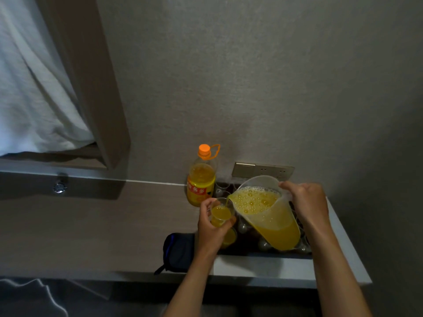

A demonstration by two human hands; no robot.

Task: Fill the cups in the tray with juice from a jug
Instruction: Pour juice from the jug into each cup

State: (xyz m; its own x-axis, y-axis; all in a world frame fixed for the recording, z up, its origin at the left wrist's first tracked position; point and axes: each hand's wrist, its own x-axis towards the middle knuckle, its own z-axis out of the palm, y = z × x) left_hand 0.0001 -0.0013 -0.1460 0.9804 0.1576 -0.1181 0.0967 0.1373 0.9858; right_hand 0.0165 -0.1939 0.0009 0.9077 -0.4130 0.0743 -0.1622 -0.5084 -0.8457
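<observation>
My right hand (306, 204) grips the handle side of a clear plastic jug (265, 213) of foamy orange juice, tilted to the left. A thin stream runs from its spout into a small clear cup (221, 212), partly filled, which my left hand (211, 225) holds raised above the tray. The dark tray (263, 252) lies under the jug on the white shelf. It holds several clear cups; one at the left (229, 237) has juice in it, others (263, 244) look empty. The jug hides part of the tray.
An orange-capped juice bottle (201, 179) stands at the wall behind the tray. A dark blue pouch (177, 252) lies left of the tray. A wall socket plate (263, 170) sits behind the jug. The white shelf (263, 268) ends near my arms.
</observation>
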